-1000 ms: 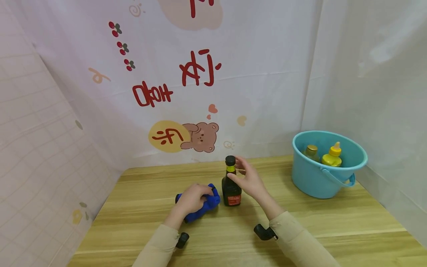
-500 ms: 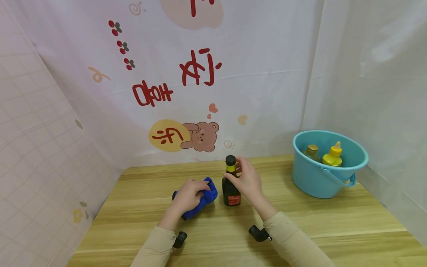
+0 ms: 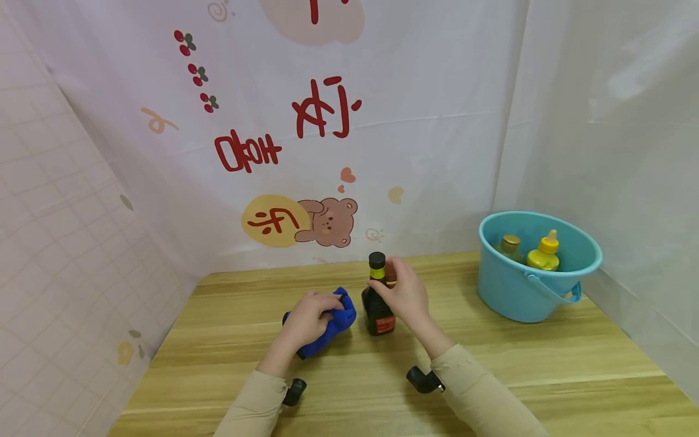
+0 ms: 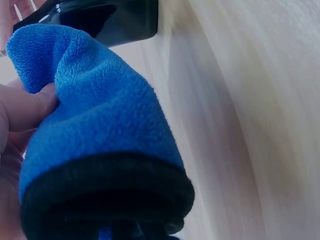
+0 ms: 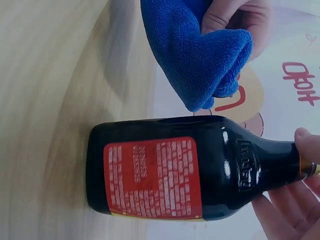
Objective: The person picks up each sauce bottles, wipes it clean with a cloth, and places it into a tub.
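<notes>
A dark glass sauce bottle with a black cap stands near the middle of the wooden table, tilted slightly. My right hand holds it by the neck, thumb on the near side and fingers behind. The right wrist view shows its red label with pale print. To the left of the bottle, my left hand grips a blue cloth with black edging, bunched between thumb and fingers. A small gap separates cloth and bottle. Whether the bottle's base touches the table, I cannot tell.
A light blue bucket stands at the back right of the table. Inside it are a yellow squeeze bottle and a gold-capped bottle. A white printed curtain hangs behind the table.
My left hand has shifted slightly left and away from me with the cloth. My right hand has closed round the bottle's neck, and the bottle has turned and tilted a little.
</notes>
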`<state>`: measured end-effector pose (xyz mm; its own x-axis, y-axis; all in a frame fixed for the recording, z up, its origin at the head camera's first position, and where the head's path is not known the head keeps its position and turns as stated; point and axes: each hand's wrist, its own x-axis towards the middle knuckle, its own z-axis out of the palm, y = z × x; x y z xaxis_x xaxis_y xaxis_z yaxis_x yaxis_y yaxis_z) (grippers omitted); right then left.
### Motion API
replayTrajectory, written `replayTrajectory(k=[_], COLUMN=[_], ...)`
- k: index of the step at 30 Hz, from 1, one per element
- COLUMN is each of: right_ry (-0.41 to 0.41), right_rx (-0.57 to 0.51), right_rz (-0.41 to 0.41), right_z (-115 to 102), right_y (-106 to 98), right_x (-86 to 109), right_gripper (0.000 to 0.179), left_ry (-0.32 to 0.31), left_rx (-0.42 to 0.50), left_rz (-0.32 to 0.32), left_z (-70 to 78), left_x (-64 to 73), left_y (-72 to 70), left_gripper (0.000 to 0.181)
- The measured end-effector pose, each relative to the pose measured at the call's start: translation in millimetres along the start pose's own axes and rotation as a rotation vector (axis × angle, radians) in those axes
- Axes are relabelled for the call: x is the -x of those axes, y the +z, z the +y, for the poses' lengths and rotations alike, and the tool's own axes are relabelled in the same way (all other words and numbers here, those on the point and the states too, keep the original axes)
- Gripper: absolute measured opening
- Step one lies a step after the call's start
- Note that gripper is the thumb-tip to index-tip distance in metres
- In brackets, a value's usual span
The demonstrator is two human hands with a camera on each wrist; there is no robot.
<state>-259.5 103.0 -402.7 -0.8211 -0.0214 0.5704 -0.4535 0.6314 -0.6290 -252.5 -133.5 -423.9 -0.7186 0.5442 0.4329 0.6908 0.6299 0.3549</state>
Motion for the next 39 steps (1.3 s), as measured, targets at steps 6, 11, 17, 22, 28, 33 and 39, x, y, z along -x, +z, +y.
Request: replayTrajectory(k=[6, 11, 17, 22, 28, 33, 39], right_ry=[0.042, 0.045, -0.005, -0.003, -0.007, -0.014, -0.023], right_rx=[-0.125, -0.202, -0.253, -0.276, -0.302, -0.326, -0.312], right_rz=[-0.078, -0.149, -0.238, -0.320, -0.406, -0.447, -0.470], right_z=[3, 9, 19, 22, 23, 27, 30], right_y=[-4, -8, -12, -17, -22, -22, -22], right_x=[-3.6, -7.3, -10.7, -13.4, -17.7, -20.9, -24.1], right_gripper=[0.034, 0.034, 0.034, 0.033, 0.028, 0.030, 0.028], left_ry=[0.012, 0.007, 0.009, 0.007, 0.039, 0.128, 0.222], left_rx=[-0.003, 0.013, 0.017, 0.043, 0.083, 0.089, 0.090], left_rz=[0.027, 0.032, 0.052, 0.071, 0.133, 0.195, 0.271], left_z=[-2.2, -2.3, -0.8, 5.2, 14.2, 20.1, 26.8], left_x=[0.2, -0.2, -3.2, -10.8, -23.6, -32.9, -41.2], left_y=[-0.8, -2.2, -5.1, -12.3, -23.5, -31.6, -36.4], left_gripper=[0.027, 0.028, 0.029, 0.028, 0.028, 0.027, 0.026])
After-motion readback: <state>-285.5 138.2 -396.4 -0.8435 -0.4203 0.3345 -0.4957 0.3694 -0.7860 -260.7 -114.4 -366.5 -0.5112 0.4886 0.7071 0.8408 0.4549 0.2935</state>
